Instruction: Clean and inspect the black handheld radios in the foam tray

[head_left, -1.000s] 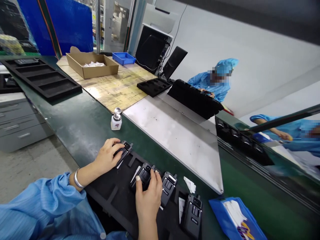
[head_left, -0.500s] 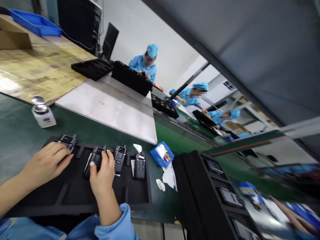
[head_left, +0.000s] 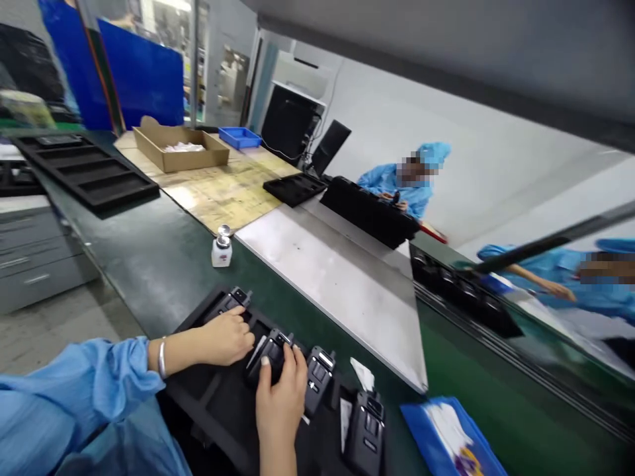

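A black foam tray (head_left: 223, 410) lies before me, holding several black handheld radios with stubby antennas. My right hand (head_left: 282, 396) grips one radio (head_left: 272, 349), thumb on one side and fingers on the other; it sits in its slot, slightly tilted. My left hand (head_left: 228, 338) is curled, its index finger touching the far-left radio (head_left: 232, 301); whatever its palm holds is hidden. To the right of my right hand is another radio (head_left: 317, 382), and beyond that a fourth radio (head_left: 366, 430) beside a white slip.
A white pump bottle (head_left: 221, 253) stands beyond the tray, near a white board (head_left: 337, 291). A blue bin (head_left: 417, 423) with white wipes is at lower right. Across the bench are a cardboard box (head_left: 218, 158), a long black tray (head_left: 99, 205) and co-workers in blue.
The view has swung left, so the tray and bottle appear further right. My left hand has drawn back off the far-left radio, leaving its index finger touching. My right hand keeps its grip.
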`<action>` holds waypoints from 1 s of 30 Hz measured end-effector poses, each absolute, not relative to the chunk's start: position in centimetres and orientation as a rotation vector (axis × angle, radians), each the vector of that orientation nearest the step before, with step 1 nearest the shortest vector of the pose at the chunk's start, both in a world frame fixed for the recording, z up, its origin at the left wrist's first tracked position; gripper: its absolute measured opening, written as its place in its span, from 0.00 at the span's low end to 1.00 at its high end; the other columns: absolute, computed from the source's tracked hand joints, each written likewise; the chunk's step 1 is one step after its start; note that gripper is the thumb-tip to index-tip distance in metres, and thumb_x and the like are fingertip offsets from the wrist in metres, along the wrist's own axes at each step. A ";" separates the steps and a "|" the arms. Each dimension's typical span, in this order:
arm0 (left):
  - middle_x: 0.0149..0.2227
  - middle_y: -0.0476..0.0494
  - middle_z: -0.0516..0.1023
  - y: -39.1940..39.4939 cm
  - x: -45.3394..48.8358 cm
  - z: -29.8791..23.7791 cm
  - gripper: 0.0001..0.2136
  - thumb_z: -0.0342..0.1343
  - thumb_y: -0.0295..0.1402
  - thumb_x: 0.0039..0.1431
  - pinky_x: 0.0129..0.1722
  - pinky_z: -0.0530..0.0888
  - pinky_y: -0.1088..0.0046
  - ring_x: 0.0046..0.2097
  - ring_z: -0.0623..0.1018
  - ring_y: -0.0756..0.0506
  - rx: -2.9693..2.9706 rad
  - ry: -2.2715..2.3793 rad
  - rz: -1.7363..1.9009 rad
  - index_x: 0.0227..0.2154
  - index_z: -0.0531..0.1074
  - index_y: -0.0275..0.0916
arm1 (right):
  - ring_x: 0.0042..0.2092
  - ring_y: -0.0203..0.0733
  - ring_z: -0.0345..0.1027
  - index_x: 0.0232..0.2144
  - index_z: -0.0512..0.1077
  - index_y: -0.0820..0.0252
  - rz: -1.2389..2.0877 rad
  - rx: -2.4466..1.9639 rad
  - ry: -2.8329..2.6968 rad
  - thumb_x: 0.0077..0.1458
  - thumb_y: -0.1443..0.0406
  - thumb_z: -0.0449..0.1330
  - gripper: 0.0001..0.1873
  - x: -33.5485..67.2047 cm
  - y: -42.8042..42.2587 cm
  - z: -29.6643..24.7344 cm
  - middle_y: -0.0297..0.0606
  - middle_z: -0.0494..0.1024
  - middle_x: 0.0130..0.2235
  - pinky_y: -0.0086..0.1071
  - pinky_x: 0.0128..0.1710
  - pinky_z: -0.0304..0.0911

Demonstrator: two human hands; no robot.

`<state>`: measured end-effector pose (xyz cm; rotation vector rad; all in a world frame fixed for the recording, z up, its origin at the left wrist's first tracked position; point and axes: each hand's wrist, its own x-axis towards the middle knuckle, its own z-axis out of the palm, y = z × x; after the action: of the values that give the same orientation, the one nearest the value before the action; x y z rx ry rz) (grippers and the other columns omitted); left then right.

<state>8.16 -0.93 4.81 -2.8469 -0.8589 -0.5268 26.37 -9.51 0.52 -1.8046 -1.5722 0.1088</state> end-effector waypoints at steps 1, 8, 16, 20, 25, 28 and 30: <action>0.22 0.48 0.74 -1.1 8.2 4.7 0.09 0.55 0.32 0.60 0.54 0.67 0.58 0.25 0.73 0.46 -2.833 -0.867 -0.526 0.24 0.70 0.39 | 0.60 0.57 0.59 0.57 0.67 0.66 0.113 -1.806 -1.577 0.64 0.52 0.50 0.28 26.5 -9.6 0.5 0.54 0.65 0.59 0.47 0.55 0.59; 0.22 0.46 0.75 -1.5 8.2 4.5 0.08 0.54 0.30 0.60 0.54 0.65 0.55 0.24 0.73 0.46 -2.790 -0.907 -0.485 0.25 0.70 0.38 | 0.59 0.59 0.61 0.57 0.68 0.65 0.132 -1.865 -1.565 0.63 0.48 0.49 0.31 26.6 -10.2 1.3 0.53 0.65 0.60 0.46 0.51 0.61; 0.20 0.46 0.74 -1.1 8.5 4.6 0.08 0.55 0.27 0.58 0.52 0.66 0.55 0.21 0.72 0.46 -2.774 -0.933 -0.443 0.23 0.70 0.37 | 0.60 0.59 0.60 0.57 0.68 0.65 0.158 -1.869 -1.566 0.64 0.48 0.49 0.31 26.5 -10.4 1.6 0.53 0.65 0.60 0.45 0.51 0.61; 0.20 0.46 0.74 -1.2 8.5 4.2 0.09 0.53 0.26 0.59 0.54 0.64 0.54 0.22 0.72 0.46 -2.772 -0.938 -0.442 0.23 0.70 0.37 | 0.60 0.57 0.61 0.57 0.67 0.64 0.140 -1.854 -1.567 0.64 0.50 0.50 0.29 26.4 -10.4 1.5 0.52 0.65 0.60 0.45 0.54 0.60; 0.19 0.46 0.74 -1.0 8.2 4.3 0.12 0.52 0.27 0.62 0.54 0.65 0.55 0.20 0.72 0.46 -2.777 -0.904 -0.427 0.22 0.71 0.38 | 0.60 0.56 0.61 0.58 0.67 0.64 0.121 -1.853 -1.563 0.64 0.53 0.52 0.27 26.2 -10.4 1.5 0.52 0.65 0.60 0.45 0.54 0.61; 0.18 0.46 0.75 -0.7 8.0 4.5 0.12 0.53 0.25 0.59 0.53 0.67 0.56 0.20 0.73 0.46 -2.797 -0.870 -0.364 0.20 0.71 0.38 | 0.59 0.55 0.61 0.58 0.67 0.65 0.109 -1.847 -1.567 0.64 0.54 0.52 0.27 26.0 -10.3 1.6 0.53 0.65 0.60 0.46 0.54 0.61; 0.18 0.45 0.75 -0.6 8.0 4.4 0.11 0.55 0.26 0.59 0.52 0.67 0.55 0.20 0.74 0.46 -2.794 -0.866 -0.338 0.20 0.71 0.37 | 0.59 0.55 0.61 0.58 0.67 0.65 0.098 -1.844 -1.570 0.64 0.55 0.52 0.26 25.9 -10.2 1.7 0.53 0.65 0.60 0.46 0.54 0.61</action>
<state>7.98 -0.56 4.43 -2.7935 -0.8664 -0.3378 25.95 -10.23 1.70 -1.8445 -1.5700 0.0977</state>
